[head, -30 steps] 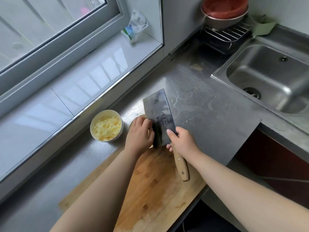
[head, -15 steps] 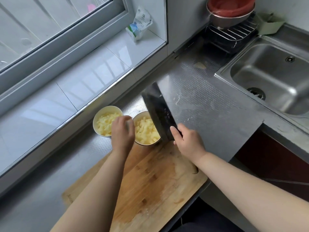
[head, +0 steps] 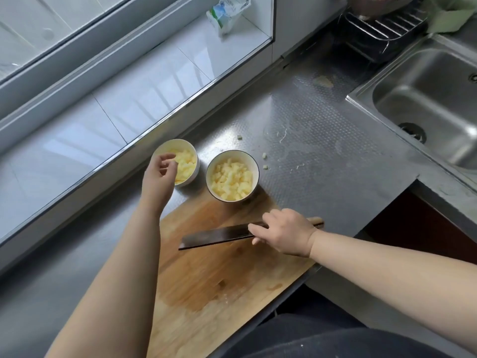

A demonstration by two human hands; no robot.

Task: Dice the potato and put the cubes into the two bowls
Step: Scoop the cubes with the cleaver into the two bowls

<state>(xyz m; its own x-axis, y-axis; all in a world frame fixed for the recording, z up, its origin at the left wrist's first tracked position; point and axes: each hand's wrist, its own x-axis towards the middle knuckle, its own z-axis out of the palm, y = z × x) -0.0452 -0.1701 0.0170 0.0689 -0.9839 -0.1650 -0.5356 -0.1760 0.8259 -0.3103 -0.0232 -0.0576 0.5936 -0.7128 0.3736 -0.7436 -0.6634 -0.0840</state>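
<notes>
Wooden cutting board (head: 206, 293) marked by damp patches, dark metal cleaver (head: 214, 237) fitted with wooden handle, glossy ceramic bowls (head: 254, 164), dimpled metal counter (head: 322, 156), brushed steel sink (head: 426, 99), glossy tiled sill (head: 129, 107)

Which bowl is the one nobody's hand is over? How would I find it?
Start at the wooden cutting board on the steel counter. Two small white bowls of yellow potato cubes sit at its far end. Yours is the dark-rimmed right bowl, fully visible, while the left hand hovers over the plain left bowl.
</notes>
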